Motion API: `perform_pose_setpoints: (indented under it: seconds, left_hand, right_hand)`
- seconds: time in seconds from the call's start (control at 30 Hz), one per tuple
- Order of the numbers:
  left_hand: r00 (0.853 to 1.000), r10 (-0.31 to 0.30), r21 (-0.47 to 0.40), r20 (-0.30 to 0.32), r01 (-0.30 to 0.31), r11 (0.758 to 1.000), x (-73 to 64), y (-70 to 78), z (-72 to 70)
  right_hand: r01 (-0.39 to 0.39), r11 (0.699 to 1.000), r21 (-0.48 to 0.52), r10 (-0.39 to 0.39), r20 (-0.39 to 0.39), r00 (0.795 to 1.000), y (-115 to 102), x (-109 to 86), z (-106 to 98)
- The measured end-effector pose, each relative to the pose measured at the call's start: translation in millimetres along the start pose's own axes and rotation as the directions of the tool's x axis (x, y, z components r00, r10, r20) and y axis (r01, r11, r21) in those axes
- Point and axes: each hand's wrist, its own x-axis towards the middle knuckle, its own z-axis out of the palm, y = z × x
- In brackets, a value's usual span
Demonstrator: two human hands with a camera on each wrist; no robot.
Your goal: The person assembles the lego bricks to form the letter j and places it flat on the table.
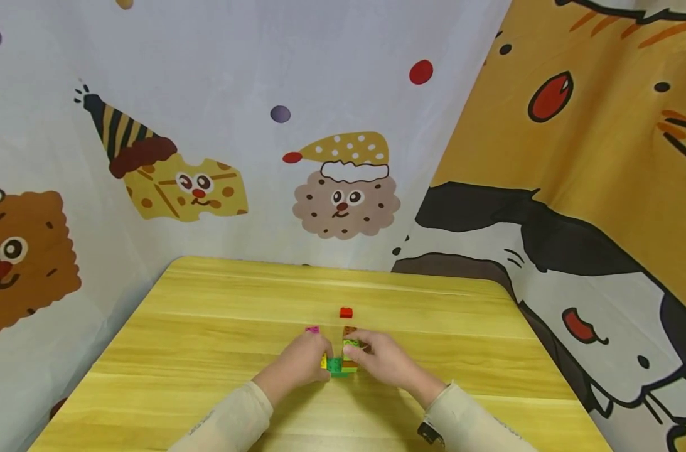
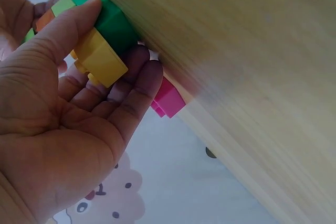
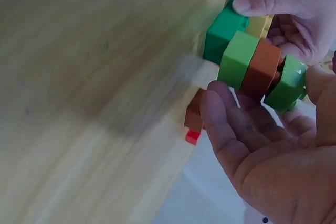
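My left hand (image 1: 304, 361) grips the dark green brick (image 2: 113, 22) and the yellow brick (image 2: 100, 59) stacked on it, thumb on one side and fingers round the other. Beside the yellow one, a light green brick (image 3: 238, 59) and a brown brick (image 3: 261, 69) are stacked on the dark green brick. My right hand (image 1: 386, 361) pinches another light green brick (image 3: 286, 83) just over the brown one. It sits slightly tilted there, with a narrow gap showing between them.
Past my right fingers a loose brown brick (image 1: 349, 330) lies on the wooden table (image 1: 235, 301). A red brick (image 1: 346, 312) lies farther back, and a pink brick (image 1: 312, 329) lies beyond my left hand. A printed cloth (image 1: 252, 75) hangs behind the table.
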Motion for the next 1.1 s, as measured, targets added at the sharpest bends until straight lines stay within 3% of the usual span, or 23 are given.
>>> perform_pose_setpoints:
  seconds: [0.13,0.3,0.37,0.5,1.1]
  left_hand:
    - [1.0,-0.001,-0.009,0.006,0.001,1.0,-1.0,0.7,-1.4]
    - [1.0,0.003,-0.007,-0.003,-0.003,1.0,-0.8,1.0,-0.7]
    - [1.0,0.002,-0.008,-0.005,-0.003,1.0,-0.5,0.9,-0.3]
    - [1.0,-0.003,-0.017,-0.004,0.003,1.0,-0.3,0.7,-0.6]
    - [1.0,-0.022,-0.035,0.005,0.022,0.999,-1.1,2.7,-2.6]
  right_hand:
    - [-0.08,0.983,0.167,0.079,0.012,0.997,1.5,0.5,2.4]
    - [-0.19,0.886,0.423,0.172,0.082,0.982,2.3,0.7,3.4]
    - [-0.214,0.852,0.478,0.189,0.1,0.977,2.4,0.8,3.8]
    - [-0.237,0.817,0.526,0.206,0.117,0.972,3.0,1.2,5.0]
    - [-0.206,0.808,0.552,0.198,0.075,0.977,5.8,-0.7,10.0]
